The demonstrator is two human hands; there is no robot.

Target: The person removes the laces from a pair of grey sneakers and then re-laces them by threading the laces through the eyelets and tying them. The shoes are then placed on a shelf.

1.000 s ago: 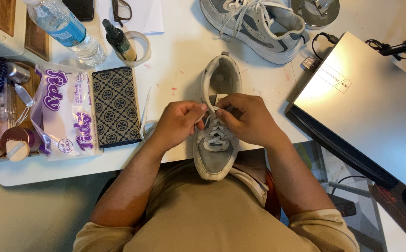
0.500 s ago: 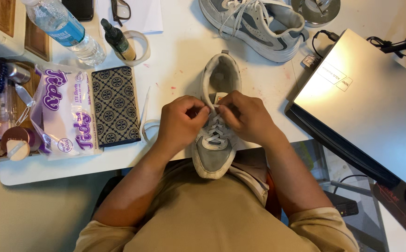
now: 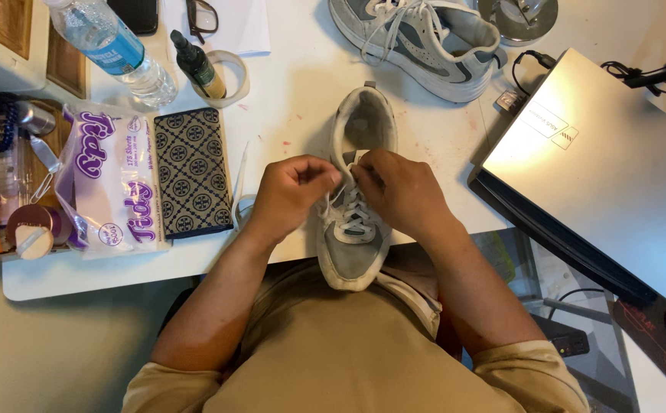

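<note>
Both hands have slid a little toward the near end of the lacing since a second ago, and the left one has drawn slightly away from the shoe's edge. Nearest the body, the grey sneaker (image 3: 352, 237) lies lengthwise over the near edge of the white table (image 3: 287, 92), toe hanging toward the lap, heel pointing far. Left hand (image 3: 291, 197) sits just left of the shoe's tongue, fingers curled tight with thumb and forefinger pinching a white lace (image 3: 324, 206) that runs down to the eyelets. Right hand (image 3: 394, 191) lies over the right side of the lacing, fingers bent closed on the lace there, though exactly what its tips grip is hidden beneath the knuckles. Between the two hands the crossed laces show.

Left of the left hand, a dark patterned wallet (image 3: 191, 172) lies flat, and beyond it, further left, a purple-and-white tissue pack (image 3: 111, 180). To the right rests a closed silver laptop (image 3: 608, 168). Farther off stand a small green dropper bottle (image 3: 193, 65) and a water bottle (image 3: 111, 46), and at the far edge lies a second grey sneaker (image 3: 421, 42).
</note>
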